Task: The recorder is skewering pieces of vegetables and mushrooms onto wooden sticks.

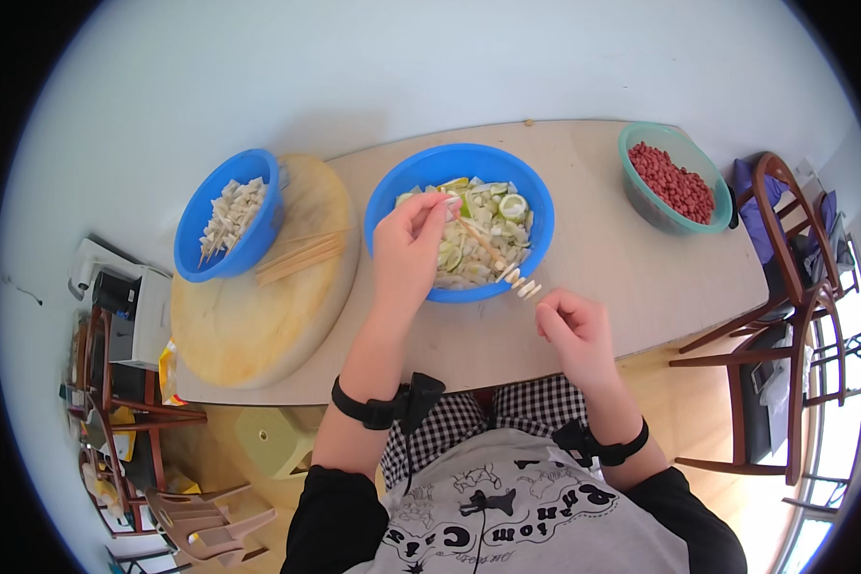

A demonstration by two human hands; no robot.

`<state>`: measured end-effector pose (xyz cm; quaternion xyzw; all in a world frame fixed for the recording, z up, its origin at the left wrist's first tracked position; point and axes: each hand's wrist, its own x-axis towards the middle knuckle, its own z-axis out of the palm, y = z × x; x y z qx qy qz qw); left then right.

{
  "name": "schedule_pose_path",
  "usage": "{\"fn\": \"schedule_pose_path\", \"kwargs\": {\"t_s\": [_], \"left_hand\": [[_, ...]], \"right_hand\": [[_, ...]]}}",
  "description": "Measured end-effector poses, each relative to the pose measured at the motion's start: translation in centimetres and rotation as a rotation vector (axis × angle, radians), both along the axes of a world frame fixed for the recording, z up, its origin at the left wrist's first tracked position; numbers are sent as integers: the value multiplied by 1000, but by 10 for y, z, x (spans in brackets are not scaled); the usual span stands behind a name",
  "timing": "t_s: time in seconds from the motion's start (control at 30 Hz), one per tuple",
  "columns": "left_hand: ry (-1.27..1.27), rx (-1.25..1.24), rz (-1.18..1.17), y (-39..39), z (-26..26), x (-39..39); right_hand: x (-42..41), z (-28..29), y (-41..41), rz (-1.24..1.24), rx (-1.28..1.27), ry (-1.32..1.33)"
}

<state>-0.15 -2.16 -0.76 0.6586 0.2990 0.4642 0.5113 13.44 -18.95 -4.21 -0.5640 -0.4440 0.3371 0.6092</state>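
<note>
My left hand is over the middle blue plastic bowl, its fingertips pinching a small white piece of food. A wooden skewer slants down from beside those fingertips, with several pale pieces threaded along its lower right part. At that lower end is my right hand, fingers curled, seemingly holding the skewer's end. Inside the bowl lie pale cut pieces and lime slices in liquid. On the left, a smaller blue bowl holds white pieces and several skewers, partly over a round cutting board.
Bare bamboo skewers lie on the board. A green plastic bowl of red pieces stands at the right end of the table. Wooden chairs stand to the right; a green plastic stool is below the table's left side.
</note>
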Motion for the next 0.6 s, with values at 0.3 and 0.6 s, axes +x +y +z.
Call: {"fn": "schedule_pose_path", "kwargs": {"t_s": [0.3, 0.6], "left_hand": [[-23, 22, -14, -3, 2, -1], [92, 84, -145, -22, 7, 0]], "right_hand": [[-3, 0, 5, 27, -10, 33], [-14, 7, 19, 32, -11, 3]]}}
